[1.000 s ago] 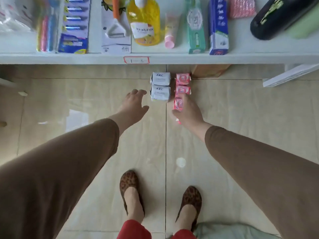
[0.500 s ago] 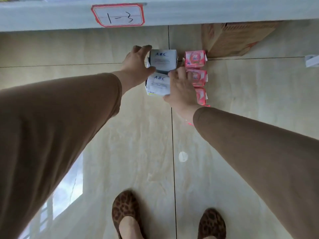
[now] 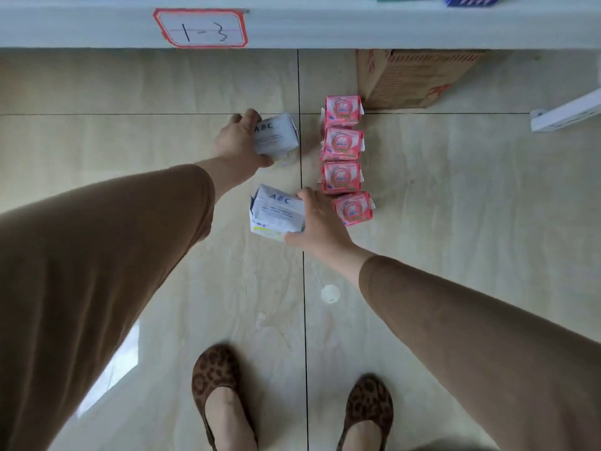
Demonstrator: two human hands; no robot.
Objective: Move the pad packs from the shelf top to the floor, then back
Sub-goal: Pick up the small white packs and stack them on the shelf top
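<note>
The left hand (image 3: pixel 239 141) grips one white pad pack (image 3: pixel 276 135), fingers curled over its far edge and thumb under its near edge. The right hand (image 3: pixel 320 222) grips the second white pad pack (image 3: pixel 276 211), fingers hooked over its far right corner and thumb along its near edge. Half a second ago the two white packs lay touching, one just beyond the other on the floor (image 3: pixel 455 222), with both hands only closing on them; now they are apart, each tilted in its own hand, and appear lifted off the tiles, though whether they are wholly clear of them I cannot tell. That suggests the return leg has begun: these two are on their way back up.

Just right of the hands, four pink pad packs (image 3: pixel 343 157) stay in a near-to-far row on the floor, the nearest touching the right hand's knuckles. Beyond them a cardboard box (image 3: pixel 409 79) sits under the shelf (image 3: pixel 357 27), whose front edge carries a red-bordered label (image 3: pixel 201 29). The pink packs still wait to go back up.
</note>
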